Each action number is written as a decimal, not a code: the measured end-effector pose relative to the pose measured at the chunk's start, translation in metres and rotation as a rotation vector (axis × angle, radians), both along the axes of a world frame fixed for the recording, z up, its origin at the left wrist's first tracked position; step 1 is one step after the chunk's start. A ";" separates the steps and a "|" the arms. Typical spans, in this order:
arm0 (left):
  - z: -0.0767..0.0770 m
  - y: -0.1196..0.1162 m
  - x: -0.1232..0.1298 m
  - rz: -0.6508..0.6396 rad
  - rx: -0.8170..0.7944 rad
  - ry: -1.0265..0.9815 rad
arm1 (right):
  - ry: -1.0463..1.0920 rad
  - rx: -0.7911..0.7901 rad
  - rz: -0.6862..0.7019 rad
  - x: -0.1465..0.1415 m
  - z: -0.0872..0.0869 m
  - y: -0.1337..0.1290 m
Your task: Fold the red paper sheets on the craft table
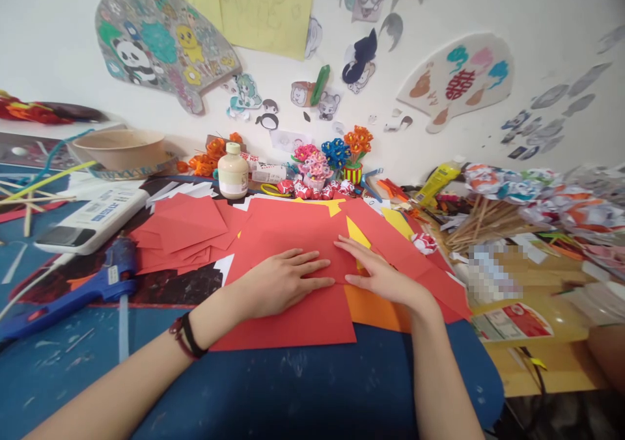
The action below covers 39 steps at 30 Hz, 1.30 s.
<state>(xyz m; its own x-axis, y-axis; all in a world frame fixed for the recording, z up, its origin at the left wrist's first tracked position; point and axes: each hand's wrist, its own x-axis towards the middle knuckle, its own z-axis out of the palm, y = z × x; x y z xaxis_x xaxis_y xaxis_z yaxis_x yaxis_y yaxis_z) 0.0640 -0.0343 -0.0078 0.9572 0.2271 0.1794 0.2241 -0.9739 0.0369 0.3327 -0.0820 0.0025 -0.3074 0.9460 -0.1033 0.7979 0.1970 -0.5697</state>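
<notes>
Left hand [286, 282] palm-down on red paper [288, 228], fingers rightward; right hand [378, 274] at right edge, fingers leftward; hands apart.

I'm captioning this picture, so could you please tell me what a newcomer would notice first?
Probably the red paper at the centre, with the left hand flat on it and the right hand at its right edge. Then perhaps the glue gun at left and flowers behind the paper.
</notes>
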 end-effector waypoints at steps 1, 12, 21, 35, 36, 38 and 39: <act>0.000 0.000 0.000 -0.001 -0.004 -0.001 | 0.006 -0.005 -0.005 0.002 0.000 -0.001; -0.003 -0.001 0.002 0.060 0.026 -0.055 | 0.001 0.003 -0.020 0.006 0.002 -0.002; -0.006 -0.001 0.008 0.081 0.060 -0.023 | -0.020 0.001 -0.001 0.007 0.004 -0.002; -0.005 -0.006 0.010 0.048 0.064 0.003 | -0.033 -0.013 -0.002 0.007 0.003 -0.003; -0.005 -0.006 0.010 0.050 0.063 0.002 | -0.036 -0.010 -0.001 0.007 0.003 -0.003; -0.006 -0.006 0.010 0.053 0.063 -0.007 | -0.041 -0.005 0.003 0.007 0.002 -0.003; -0.006 -0.006 0.010 0.055 0.064 -0.011 | -0.044 -0.002 0.005 0.007 0.002 -0.003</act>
